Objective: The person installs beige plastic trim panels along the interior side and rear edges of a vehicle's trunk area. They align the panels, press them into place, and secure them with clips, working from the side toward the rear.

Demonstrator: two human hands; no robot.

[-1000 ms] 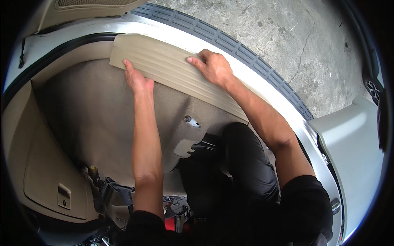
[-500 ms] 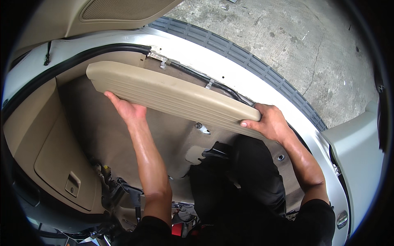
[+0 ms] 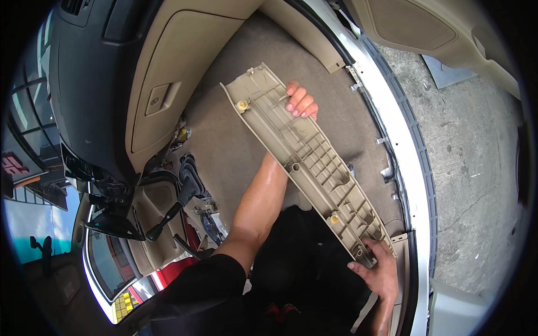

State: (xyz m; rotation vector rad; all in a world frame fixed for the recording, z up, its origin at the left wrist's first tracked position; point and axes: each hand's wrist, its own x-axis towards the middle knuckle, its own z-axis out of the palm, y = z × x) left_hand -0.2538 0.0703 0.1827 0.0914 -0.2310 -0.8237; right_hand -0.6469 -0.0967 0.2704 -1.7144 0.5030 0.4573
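A long beige plastic door sill trim [image 3: 269, 131] is held up before me on a slant, its ribbed underside turned toward me. Two yellowish clips show on it, an upper clip [image 3: 242, 106] and a lower clip [image 3: 334, 219]. My left hand [image 3: 302, 103] reaches beneath the trim, with fingers curled over its far long edge. At the near end my right hand [image 3: 382, 275] grips a corner, thumb on one side and fingers on the ribs. Behind the trim runs the bare white door sill [image 3: 406, 151] with wiring and metal brackets along its inner edge.
A beige glove box [image 3: 179, 78] and dark dashboard stand at left. The gear lever [image 3: 174, 215] rises from the brown carpet [image 3: 224, 145]. An opened door panel [image 3: 417, 28] is at upper right, beside concrete ground [image 3: 476, 168].
The sill trim has been lifted off the sill area and flipped, so its underside shows instead of its grooved top. My view has swung left, bringing in the dashboard and gear lever.
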